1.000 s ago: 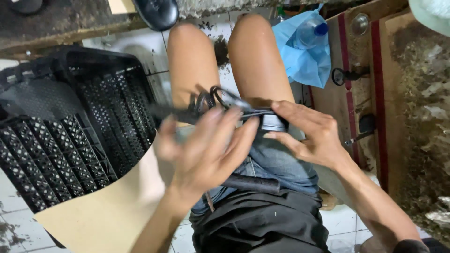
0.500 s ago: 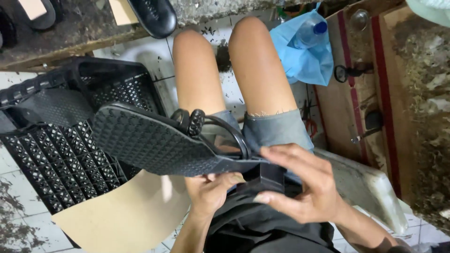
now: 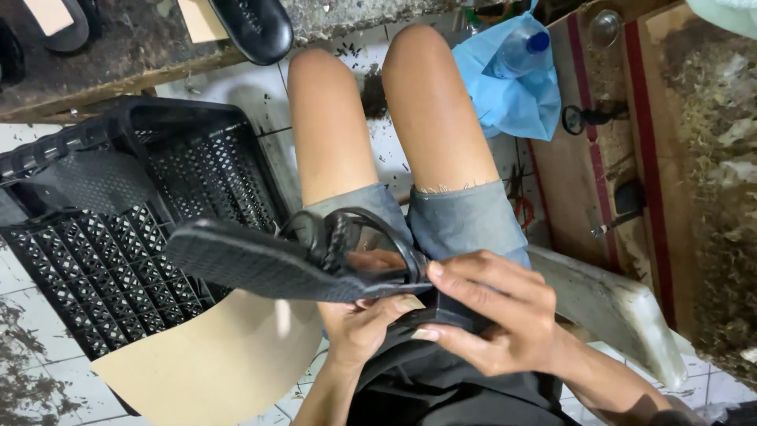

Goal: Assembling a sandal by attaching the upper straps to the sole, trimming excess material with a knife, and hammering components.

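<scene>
Closest to the camera, the right hand (image 3: 493,315) curls over the heel end of a black sandal (image 3: 276,264), its fingers bent and pressed down on the dark strap there, the thumb tip against the edge. Just beside it, the left hand (image 3: 364,323) comes up from below, fingers closed around the underside of the same sandal, so both hands clamp it between them over the lap. The sandal lies nearly flat, textured sole turned up toward the camera, toe pointing left, with its braided straps (image 3: 339,237) looping out on the far side above the grey shorts (image 3: 465,225). Under the toe, to the left, a tan cardboard sheet (image 3: 213,363) lies on the tiled floor (image 3: 20,379), partly tucked against a black plastic crate (image 3: 118,260) with perforated walls. To the right of the thigh, a pale worn slab (image 3: 623,308) slants away. Farther off, beyond the knees, a blue plastic bag (image 3: 512,95) holds a clear bottle with a blue cap (image 3: 524,47), beside brown wooden boards (image 3: 591,158). At the far top edge, another black sandal (image 3: 252,28) rests on a dark ledge (image 3: 134,43).
</scene>
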